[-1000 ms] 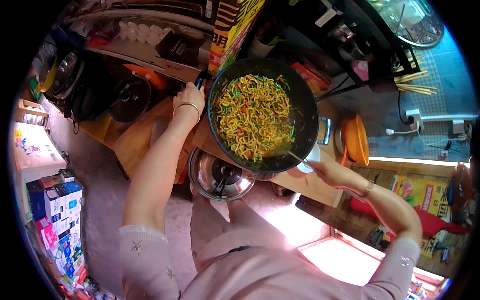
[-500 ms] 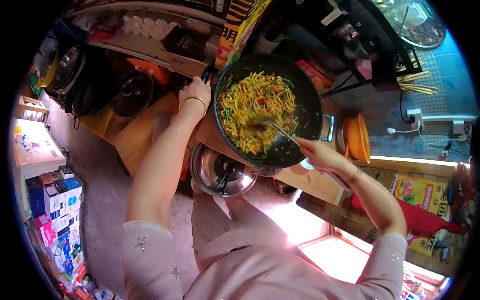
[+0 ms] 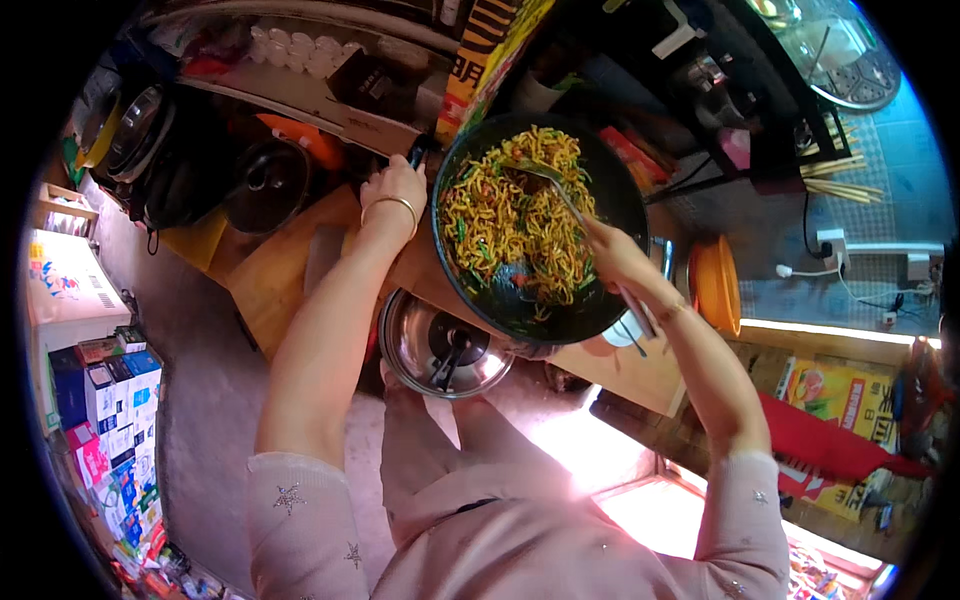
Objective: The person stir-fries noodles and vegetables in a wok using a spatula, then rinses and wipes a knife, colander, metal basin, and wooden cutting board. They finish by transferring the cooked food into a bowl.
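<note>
"Right grip (image 3: 615,255): clamped on what?"

"On a spatula (image 3: 568,198). It is wrapped around the shaft, at about 4 o'clock from the middle of the wok (image 3: 615,170). The spatula's head is in the noodles (image 3: 480,225), near 12."

"How do the noodles lie?"

"Inside the wok, heaped over its middle and toward 9, with green and reddish bits mixed in. Some dark wok shows between them near 7, and bare wall at 2 and 3."

"Left grip (image 3: 393,188)?"

"Closed around the black handle (image 3: 418,153), which juts out at 10 o'clock."

"And around the wok?"

"At 5 there's bare wood of the desk (image 3: 640,375). I can't see what supports the wok. At 7, just beside it, is a steel-rimmed lid (image 3: 420,345) with a black knob. An orange basin (image 3: 718,285) stands tilted between 3 and 4."

"Farther out?"

"Chopsticks (image 3: 840,187) just before 3, red cloth (image 3: 825,430) at 4, stacked boxes (image 3: 115,400) at 8."
</note>
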